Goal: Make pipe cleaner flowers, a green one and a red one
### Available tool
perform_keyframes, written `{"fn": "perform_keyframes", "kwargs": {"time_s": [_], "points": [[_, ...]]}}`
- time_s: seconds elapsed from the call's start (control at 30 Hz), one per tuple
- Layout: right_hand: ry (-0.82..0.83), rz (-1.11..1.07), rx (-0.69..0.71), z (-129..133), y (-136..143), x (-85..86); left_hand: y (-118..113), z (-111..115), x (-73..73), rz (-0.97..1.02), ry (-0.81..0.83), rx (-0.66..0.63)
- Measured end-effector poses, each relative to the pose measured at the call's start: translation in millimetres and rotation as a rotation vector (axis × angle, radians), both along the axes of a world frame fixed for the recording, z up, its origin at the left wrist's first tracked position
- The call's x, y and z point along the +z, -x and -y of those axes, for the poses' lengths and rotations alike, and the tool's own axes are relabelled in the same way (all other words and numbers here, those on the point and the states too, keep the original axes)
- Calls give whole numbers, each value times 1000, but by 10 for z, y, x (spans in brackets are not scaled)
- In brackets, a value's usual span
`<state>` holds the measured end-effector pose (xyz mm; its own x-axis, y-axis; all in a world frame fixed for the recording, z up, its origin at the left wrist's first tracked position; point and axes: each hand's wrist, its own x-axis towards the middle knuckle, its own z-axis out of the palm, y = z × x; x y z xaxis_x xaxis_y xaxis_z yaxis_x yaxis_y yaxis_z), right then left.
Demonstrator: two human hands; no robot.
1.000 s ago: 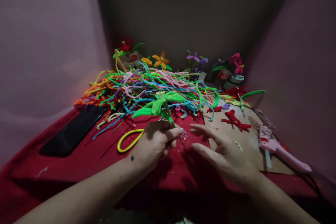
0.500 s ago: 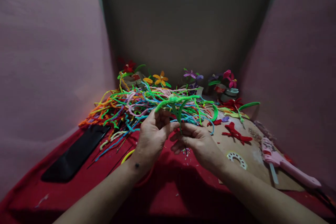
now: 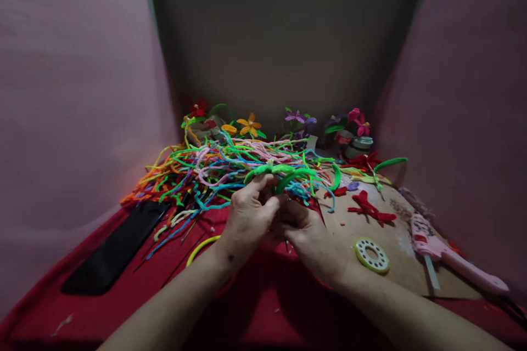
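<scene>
A green pipe-cleaner flower stem (image 3: 294,174) with leaf loops and a small pale tip is held up in front of the pile of pipe cleaners (image 3: 222,162). My left hand (image 3: 251,208) is closed around it just below the leaves, thumb pressed inward. Close beside it, my right hand (image 3: 307,233) pinches the lower stem, its fingertips meeting those of the left. Most of the stem is covered by the fingers; a thin dark end shows beneath them.
A black phone (image 3: 115,249) lies at left on the red cloth (image 3: 135,315). On the cardboard (image 3: 401,274) at right are red petals (image 3: 370,209), a tape roll (image 3: 371,255) and a pink glue gun (image 3: 457,263). Finished flowers (image 3: 250,125) and a jar (image 3: 359,147) stand behind.
Both hands have drawn closer together around the stem, and the green leaves sit lower and tilt differently. My right hand has shifted slightly, uncovering the whole tape roll.
</scene>
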<state>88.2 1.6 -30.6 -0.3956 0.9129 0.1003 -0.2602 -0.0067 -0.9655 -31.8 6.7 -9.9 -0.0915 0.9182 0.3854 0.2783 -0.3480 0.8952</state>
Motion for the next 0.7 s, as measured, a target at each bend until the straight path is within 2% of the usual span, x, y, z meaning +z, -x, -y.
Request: {"fn": "perform_keyframes", "kwargs": {"time_s": [0.17, 0.3, 0.47, 0.7], "points": [[22, 5, 134, -33, -61, -21, 51, -8, 77, 12, 46, -125], [15, 27, 197, -22, -143, 28, 49, 5, 93, 58, 53, -159], [-49, 25, 393, -36, -231, 57, 73, 18, 107, 101, 74, -197], [3, 49, 527, -203, -367, 57, 83, 17, 129, 189, 141, -229]]}}
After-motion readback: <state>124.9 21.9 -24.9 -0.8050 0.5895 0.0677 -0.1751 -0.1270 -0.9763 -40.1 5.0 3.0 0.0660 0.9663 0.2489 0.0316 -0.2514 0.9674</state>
